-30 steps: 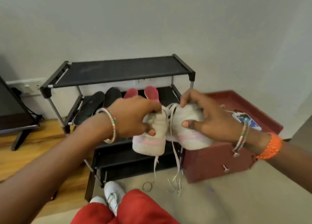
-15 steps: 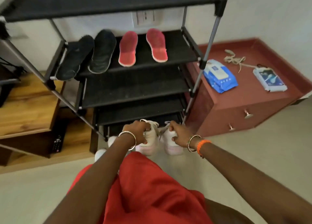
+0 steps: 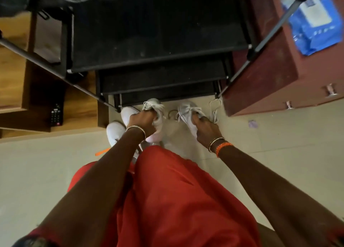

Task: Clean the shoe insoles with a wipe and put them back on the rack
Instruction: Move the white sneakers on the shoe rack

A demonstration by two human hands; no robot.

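Observation:
I look straight down at the floor in front of the black shoe rack (image 3: 160, 60). My left hand (image 3: 142, 123) grips a white and pink sneaker (image 3: 156, 114) by its opening. My right hand (image 3: 205, 129) grips the matching sneaker (image 3: 188, 114) the same way. Both sneakers are down at floor level, just before the rack's lowest shelf, with loose laces trailing. A blue pack of wipes (image 3: 314, 21) lies on the red cabinet at the upper right. The insoles are out of view.
A second white pair of shoes (image 3: 119, 123) sits on the floor left of my left hand. The red cabinet (image 3: 275, 75) stands right of the rack. A wooden unit with a remote control (image 3: 55, 114) stands to the left. My red garment fills the lower middle.
Both hands have carried the sneakers from chest height down to the floor before the rack. My view has tipped downward, so the upper shelves and insoles have left the frame.

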